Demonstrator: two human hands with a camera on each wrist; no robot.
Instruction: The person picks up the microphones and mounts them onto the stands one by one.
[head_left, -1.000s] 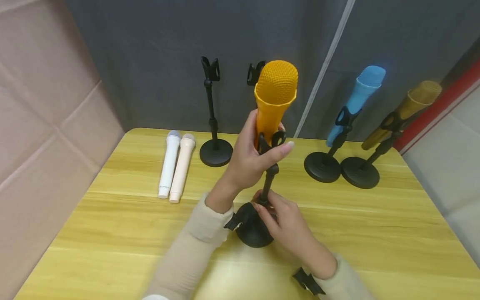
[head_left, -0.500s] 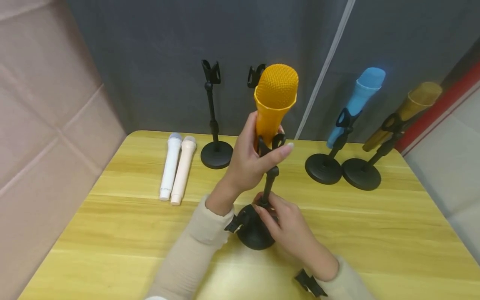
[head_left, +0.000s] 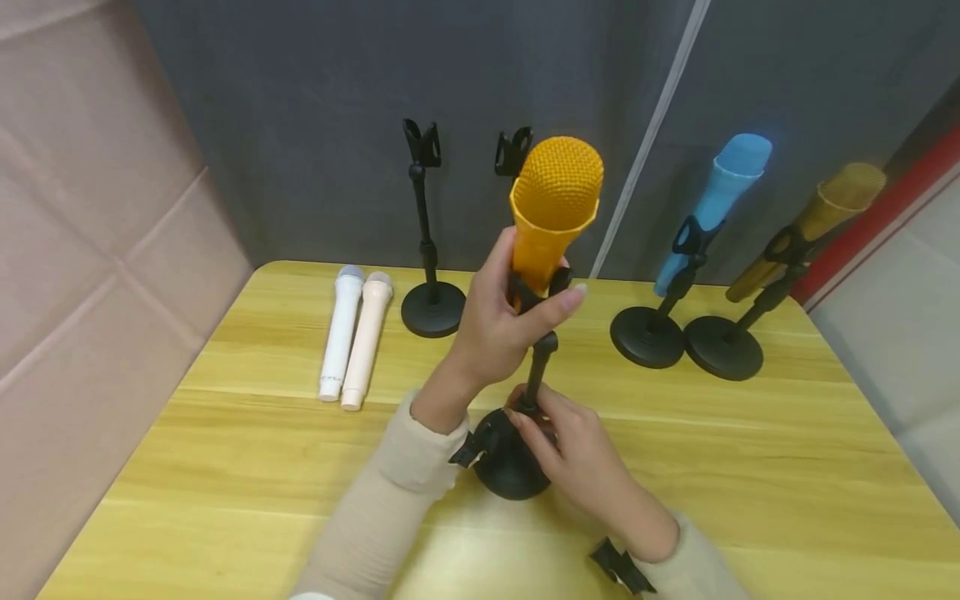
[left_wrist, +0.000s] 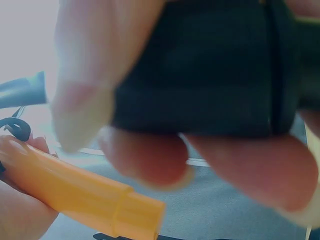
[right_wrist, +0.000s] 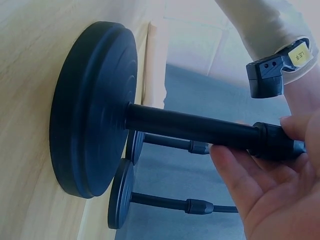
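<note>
Left fingers (head_left: pixel 551 315) grip the orange microphone (head_left: pixel 558 187), partly hiding a rear stand (head_left: pixel 512 153); right fingers (head_left: pixel 538 440) pinch its stand (head_left: pixel 537 373).

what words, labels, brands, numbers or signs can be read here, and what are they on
Nothing can be read with certainty.
Yellow sticker on the black wrist box: a few characters, too small and blurred.
White microphone: tiny marks near its bottom end, too small.
Orange microphone and its black stand: no text seen.

Head-high, one camera looks forward and down over the wooden tabletop (head_left: pixel 225 475); the left wrist's close-up shares the orange microphone (head_left: pixel 557 200), the right's sideways view the stand's base (right_wrist: pixel 92 110).
</note>
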